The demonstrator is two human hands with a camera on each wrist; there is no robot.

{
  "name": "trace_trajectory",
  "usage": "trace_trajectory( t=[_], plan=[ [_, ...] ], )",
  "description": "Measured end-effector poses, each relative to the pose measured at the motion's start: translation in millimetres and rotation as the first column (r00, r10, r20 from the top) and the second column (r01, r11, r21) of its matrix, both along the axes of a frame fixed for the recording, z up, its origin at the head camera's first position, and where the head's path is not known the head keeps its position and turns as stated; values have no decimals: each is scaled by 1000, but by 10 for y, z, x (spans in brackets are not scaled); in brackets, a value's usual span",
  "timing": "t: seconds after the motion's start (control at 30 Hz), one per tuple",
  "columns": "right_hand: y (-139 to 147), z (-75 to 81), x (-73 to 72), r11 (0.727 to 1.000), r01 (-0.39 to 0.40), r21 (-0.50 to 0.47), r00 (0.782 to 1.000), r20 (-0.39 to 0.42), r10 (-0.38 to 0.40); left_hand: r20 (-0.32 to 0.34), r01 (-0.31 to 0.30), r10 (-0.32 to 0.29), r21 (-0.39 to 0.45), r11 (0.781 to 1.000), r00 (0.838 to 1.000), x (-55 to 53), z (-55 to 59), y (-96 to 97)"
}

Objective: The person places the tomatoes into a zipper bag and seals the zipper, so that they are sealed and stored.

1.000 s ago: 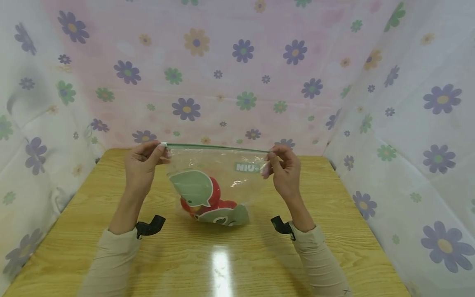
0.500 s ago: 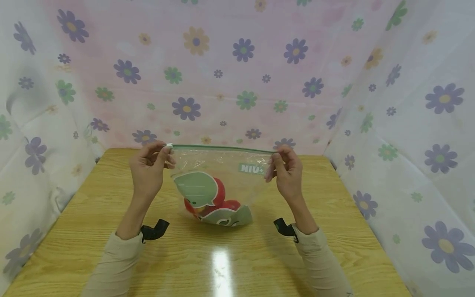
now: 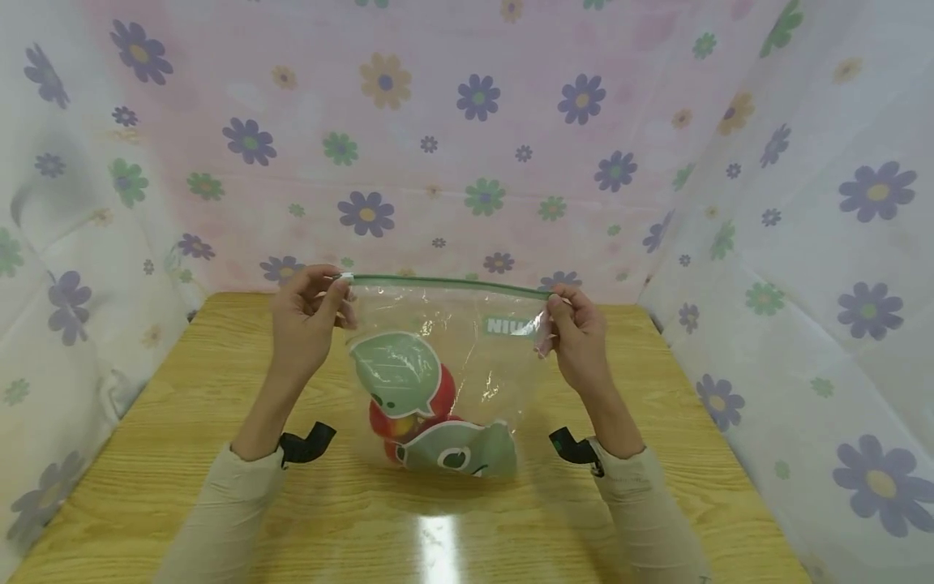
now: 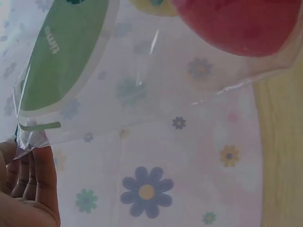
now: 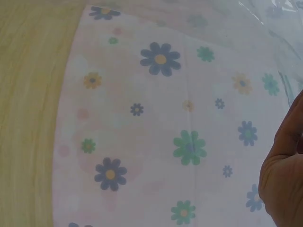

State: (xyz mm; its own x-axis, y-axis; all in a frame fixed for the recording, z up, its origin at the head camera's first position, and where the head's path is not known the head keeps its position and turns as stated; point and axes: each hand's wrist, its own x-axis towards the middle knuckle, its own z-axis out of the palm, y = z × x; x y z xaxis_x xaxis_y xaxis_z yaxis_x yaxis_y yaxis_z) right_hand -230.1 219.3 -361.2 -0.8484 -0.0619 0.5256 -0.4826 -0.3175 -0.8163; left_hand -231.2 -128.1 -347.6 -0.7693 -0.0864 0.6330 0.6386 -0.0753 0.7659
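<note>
A clear zipper bag [image 3: 474, 357] with green leaf-like prints is held up by its top corners over the table. My left hand [image 3: 301, 324] pinches the upper left corner, beside the white slider [image 3: 346, 277] of the green zip strip [image 3: 438, 282]. At the opposite corner, my right hand [image 3: 581, 341] grips the edge between thumb and fingers. Smooth, rounded red things [image 3: 447, 393] with a bit of yellow lie low in the bag, partly covered by the prints. One red rounded thing [image 4: 241, 23] shows through the plastic in the left wrist view.
The wood-grain table [image 3: 620, 519] spreads below the bag. Flower-patterned cloth [image 3: 467, 162] closes in the back and both sides. Small black wrist mounts [image 3: 310, 444] stick out from both cuffs.
Both hands have shifted slightly right with the bag. Its lower end now reaches further down in the head view, and more of the lower print shows. Both hands keep their hold.
</note>
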Motion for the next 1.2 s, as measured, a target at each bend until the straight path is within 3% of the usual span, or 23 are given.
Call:
trace_trajectory(
  t=[0.07,0.2,0.3,0.4,0.57,0.7,0.8,0.9,1.0,1.2],
  plan=[
    [9,-39,-53,999,23,27,997,74,-25,103,30,-30,2,1000,994,-79,-75,-4],
    [39,-111,-178,993,79,88,985,147,-91,253,120,-128,45,992,959,-226,-254,-9],
    [61,-144,-254,990,100,97,977,177,-116,316,172,-180,54,984,931,-289,-372,-6],
    [84,-173,-277,989,93,118,973,202,-115,342,199,-201,42,979,918,-306,-447,2],
    [127,-240,-232,982,58,182,970,223,-99,339,169,-174,43,985,925,-309,-472,34],
    [139,-296,-212,974,26,224,982,176,-66,311,142,-152,55,988,938,-334,-483,60],
    [129,-335,-227,970,28,241,987,145,-65,287,180,-194,76,981,938,-353,-521,54],
    [126,-371,-268,965,61,255,984,144,-100,269,251,-262,73,965,927,-365,-569,39],
    [124,-394,-330,956,102,274,977,152,-148,270,286,-284,33,958,920,-382,-600,37],
    [128,-433,-516,933,140,330,969,146,-197,299,210,-193,-27,977,934,-431,-621,70]
  ],
)
